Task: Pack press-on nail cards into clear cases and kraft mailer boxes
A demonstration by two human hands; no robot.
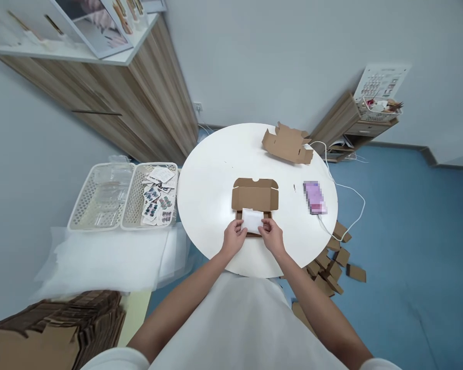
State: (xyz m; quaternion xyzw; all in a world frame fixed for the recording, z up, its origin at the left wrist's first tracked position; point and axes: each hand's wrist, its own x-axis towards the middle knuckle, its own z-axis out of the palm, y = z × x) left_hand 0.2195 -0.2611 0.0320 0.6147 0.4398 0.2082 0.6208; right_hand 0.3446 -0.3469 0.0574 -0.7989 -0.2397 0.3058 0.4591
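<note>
A small brown cardboard box point(254, 196) lies open on the round white table point(216, 174), its lid flap folded back away from me. A white pad point(252, 218) rests in the box's tray. My left hand point(234, 237) pinches the pad's near left corner and my right hand point(271, 235) pinches its near right corner, both at the box's front edge.
An unfolded flat cardboard box point(287, 144) lies at the table's far side. A phone point(315, 197) with a white cable sits to the right. Two white baskets point(123, 195) holding cards stand to the left. Cardboard boxes point(332, 264) litter the blue floor; flat cartons point(57, 324) are stacked near left.
</note>
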